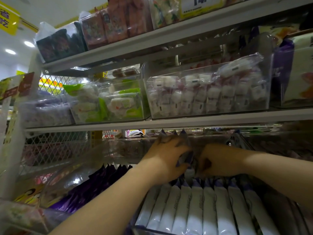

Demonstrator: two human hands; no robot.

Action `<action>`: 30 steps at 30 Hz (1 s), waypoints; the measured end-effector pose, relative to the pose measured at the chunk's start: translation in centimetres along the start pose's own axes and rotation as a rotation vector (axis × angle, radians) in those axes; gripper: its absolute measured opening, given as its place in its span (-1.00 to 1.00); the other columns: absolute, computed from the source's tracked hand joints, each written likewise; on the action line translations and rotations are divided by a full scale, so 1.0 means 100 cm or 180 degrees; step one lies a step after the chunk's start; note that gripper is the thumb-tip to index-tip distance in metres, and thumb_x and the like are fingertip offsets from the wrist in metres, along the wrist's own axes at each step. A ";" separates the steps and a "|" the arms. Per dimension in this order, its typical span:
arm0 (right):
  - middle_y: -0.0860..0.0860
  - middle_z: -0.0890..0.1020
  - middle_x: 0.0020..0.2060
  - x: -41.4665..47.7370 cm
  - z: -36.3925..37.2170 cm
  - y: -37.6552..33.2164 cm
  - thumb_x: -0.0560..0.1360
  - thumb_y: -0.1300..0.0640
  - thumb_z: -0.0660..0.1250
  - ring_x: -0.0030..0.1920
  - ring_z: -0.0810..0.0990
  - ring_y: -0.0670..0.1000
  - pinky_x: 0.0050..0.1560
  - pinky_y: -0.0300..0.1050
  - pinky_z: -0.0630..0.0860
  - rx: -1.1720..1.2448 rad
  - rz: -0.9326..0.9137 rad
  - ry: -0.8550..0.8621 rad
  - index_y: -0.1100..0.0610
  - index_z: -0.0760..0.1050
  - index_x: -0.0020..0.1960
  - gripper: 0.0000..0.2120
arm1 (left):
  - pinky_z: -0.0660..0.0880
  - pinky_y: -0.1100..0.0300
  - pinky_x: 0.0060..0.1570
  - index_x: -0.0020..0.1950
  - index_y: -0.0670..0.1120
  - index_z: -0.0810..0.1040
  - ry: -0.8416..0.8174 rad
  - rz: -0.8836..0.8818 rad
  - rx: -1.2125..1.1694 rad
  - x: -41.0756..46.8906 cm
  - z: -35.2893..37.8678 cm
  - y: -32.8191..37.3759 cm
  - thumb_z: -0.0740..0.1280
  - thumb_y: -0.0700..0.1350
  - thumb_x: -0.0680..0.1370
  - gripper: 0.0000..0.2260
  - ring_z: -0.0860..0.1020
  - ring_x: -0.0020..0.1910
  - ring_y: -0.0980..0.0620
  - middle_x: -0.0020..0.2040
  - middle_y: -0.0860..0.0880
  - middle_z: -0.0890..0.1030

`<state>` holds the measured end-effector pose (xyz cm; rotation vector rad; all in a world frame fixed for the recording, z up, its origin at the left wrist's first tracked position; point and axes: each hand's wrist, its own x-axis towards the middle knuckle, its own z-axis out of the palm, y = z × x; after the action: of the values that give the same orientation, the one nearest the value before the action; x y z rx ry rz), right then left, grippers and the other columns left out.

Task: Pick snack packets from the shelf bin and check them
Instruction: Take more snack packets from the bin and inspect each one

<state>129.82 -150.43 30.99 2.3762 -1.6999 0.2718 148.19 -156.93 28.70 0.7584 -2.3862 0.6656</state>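
The big shelf rack [220, 118] fills most of the view, with boards one above the other and clear boxes sitting on them. On the middle board stands a wide clear box [208, 114] full of small white and pink packs. Just beside it on the left is a box of green and white packs [108, 102].

Lower down, close to the person, is the shelf bin [144, 228]. In it a row of white snack packets [194, 206] with purple tops stands on edge, side by side. Left of that bin lie dark purple packs [94, 182] in another clear box.

Two bare arms reach in from the bottom, and the hands meet above the back of the white row. The left hand [166, 160] has its fingers curled round a small bunch of held packets [185, 158]. The purple tips of the bunch stick up above the fingers, so the bunch is lifted out of the row and sits between the two hands. The right hand [218, 160] is touching the lower end of the same bunch with its fingers bent in. It is blurry there, so I cannot tell if it really grips or only touches.

Way up at the top edge sits a yellow price tag [199, 5] with big dark numbers that are cut off.
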 end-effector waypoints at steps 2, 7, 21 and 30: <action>-0.12 0.61 -0.28 0.001 0.002 -0.002 0.51 0.03 0.38 -0.35 0.49 -0.25 -0.31 -0.47 0.37 0.0032 -0.0094 -0.0097 0.07 0.65 -0.10 -0.86 | -0.05 -0.16 0.49 0.42 0.15 0.40 -0.0040 0.0186 0.0312 -0.001 0.005 0.003 0.25 0.12 0.56 -0.59 0.16 0.50 -0.05 0.46 0.08 0.37; -0.06 0.59 -0.38 0.007 0.004 -0.008 0.46 -0.06 0.43 -0.44 0.45 -0.20 -0.37 -0.41 0.37 -0.0201 -0.0217 -0.0242 0.07 0.62 -0.24 -0.78 | -0.13 -0.14 0.49 0.43 0.24 0.37 -0.0215 0.0190 0.0786 0.001 0.010 0.003 0.14 0.17 0.61 -0.63 0.11 0.52 -0.01 0.45 0.16 0.38; -0.04 0.43 -0.32 -0.002 -0.009 -0.005 0.62 0.18 0.13 -0.22 0.47 0.03 -0.28 -0.11 0.33 0.0659 0.0602 0.1363 0.15 0.37 -0.10 -0.86 | -0.11 -0.15 0.50 0.44 0.18 0.37 -0.0607 -0.0003 0.0842 0.002 -0.001 0.007 0.16 0.14 0.62 -0.62 0.13 0.52 -0.08 0.51 0.03 0.30; 0.17 0.60 -0.19 -0.071 0.006 -0.034 0.61 0.15 0.12 -0.13 0.61 0.22 -0.03 0.24 0.54 0.1957 0.0603 0.2462 0.20 0.39 -0.06 -0.85 | -0.15 -0.08 0.47 0.51 0.09 0.28 -0.0119 -0.0044 0.0505 -0.023 -0.020 0.029 0.24 -0.04 0.58 -0.52 0.01 0.57 -0.05 0.57 0.05 0.19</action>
<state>130.79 -143.11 28.35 1.9685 -1.5523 1.6918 148.58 -152.80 27.90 0.8593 -2.3804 0.8498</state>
